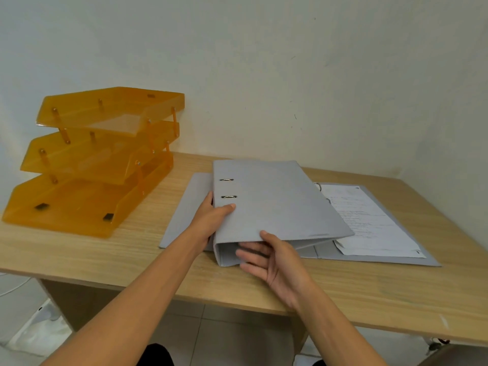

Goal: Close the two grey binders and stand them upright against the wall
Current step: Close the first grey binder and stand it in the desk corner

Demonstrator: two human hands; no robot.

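Gripping the closed grey lever-arch binder (274, 202) at centre frame, the left hand (211, 220) is curling round its left edge, thumb lying on the front cover just below the two metal-rimmed slots, the other fingers hidden behind. The right hand (272, 262) is holding the binder's near end at the lower centre of the frame, thumb pressing on top of the cover and the spread fingers (250, 253) lying against the spine end below. This binder is sitting tilted, its far right side raised, and it is resting over the second grey binder (412, 239), which is lying open and flat on the wooden desk (105, 249). One cover of the open binder is showing to the left behind the left hand, and the other is stretching toward the right of the frame, carrying a stack of printed sheets (369, 220) with the ring mechanism (318, 186) just visible at their upper left. An orange three-tier letter tray (92, 159) is standing at the left of the frame, well apart from both binders. The pale wall (290, 75) is filling the upper frame behind the desk.
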